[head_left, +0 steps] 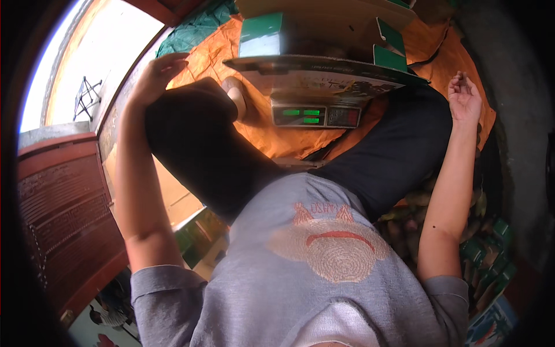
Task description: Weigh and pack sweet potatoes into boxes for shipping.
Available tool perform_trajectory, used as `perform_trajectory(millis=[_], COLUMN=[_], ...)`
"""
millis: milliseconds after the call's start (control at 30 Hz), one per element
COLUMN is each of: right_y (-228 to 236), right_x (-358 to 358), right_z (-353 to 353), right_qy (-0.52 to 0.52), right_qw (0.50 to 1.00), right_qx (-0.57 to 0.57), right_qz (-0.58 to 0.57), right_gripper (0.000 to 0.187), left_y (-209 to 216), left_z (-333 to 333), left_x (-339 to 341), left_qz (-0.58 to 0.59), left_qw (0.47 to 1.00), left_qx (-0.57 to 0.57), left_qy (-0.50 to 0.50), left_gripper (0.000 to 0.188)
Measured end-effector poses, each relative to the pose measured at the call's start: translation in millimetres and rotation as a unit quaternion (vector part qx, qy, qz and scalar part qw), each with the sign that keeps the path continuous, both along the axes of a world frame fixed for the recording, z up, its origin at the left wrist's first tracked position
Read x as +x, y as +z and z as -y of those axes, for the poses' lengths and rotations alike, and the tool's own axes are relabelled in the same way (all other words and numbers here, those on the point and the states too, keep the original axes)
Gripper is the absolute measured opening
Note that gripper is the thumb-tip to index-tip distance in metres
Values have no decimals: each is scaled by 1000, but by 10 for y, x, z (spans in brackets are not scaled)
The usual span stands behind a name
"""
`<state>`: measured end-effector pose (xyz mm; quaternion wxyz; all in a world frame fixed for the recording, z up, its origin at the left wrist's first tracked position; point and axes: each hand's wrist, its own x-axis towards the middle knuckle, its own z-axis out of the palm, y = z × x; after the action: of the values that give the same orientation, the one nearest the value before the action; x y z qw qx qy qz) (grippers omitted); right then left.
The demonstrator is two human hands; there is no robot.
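Head view: an orange sheet [277, 141] is spread over the ground, smooth below the scale and sharply creased toward the upper left, where it is met by a crumpled green sheet [196, 26]. Grey floor [509, 75] is shown at the right, and reddish-brown carved wooden furniture [63, 191] at the left. Beyond it, in bright light, a thin-legged folding stand [88, 98] is seen.

Between the knees, an open cardboard box [324, 78] is placed at the top centre, its flaps spread, brown board and glossy green panels exposed. Just below its near flap, the flat rectangular face of a digital scale [315, 115] is seen, lit with green displays; whether the box is borne by it cannot be told. Green cartons [488, 254] are stacked at the lower right.

The left hand [159, 78] is held by the left knee, fingers loosely extended; contact cannot be told. The right hand [464, 98] is turned palm up beside the right knee, fingers parted and slightly curled. Matte black trousers [196, 127] and a soft grey shirt [248, 260] with a rounded, stitched-looking motif are worn.
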<state>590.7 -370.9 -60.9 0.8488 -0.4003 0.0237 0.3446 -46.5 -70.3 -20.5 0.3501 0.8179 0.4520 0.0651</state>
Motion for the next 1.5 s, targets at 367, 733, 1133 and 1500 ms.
perform_trajectory(millis=[367,733,1133,1500], right_y=[51,196,-1647,-2953], right_x=[82,70,-437,429], right_z=[82,1000,3926,3507], right_qy=[42,-11,-202,29], right_qw=[999,986,892,593], right_qx=[-17,135,-403,-759], right_qz=[25,99,-10,268], right_gripper=[23,22,22,62], left_y=[779,425,-9,-284], left_z=[312,-264,-435,-294], left_x=[208,915,920,642], left_qz=[-69,118,-70,-91], left_qw=[993,983,990,985], left_qx=[15,3,-13,-138], left_qy=[-91,-138,-119,59], left_gripper=[39,38,36,40])
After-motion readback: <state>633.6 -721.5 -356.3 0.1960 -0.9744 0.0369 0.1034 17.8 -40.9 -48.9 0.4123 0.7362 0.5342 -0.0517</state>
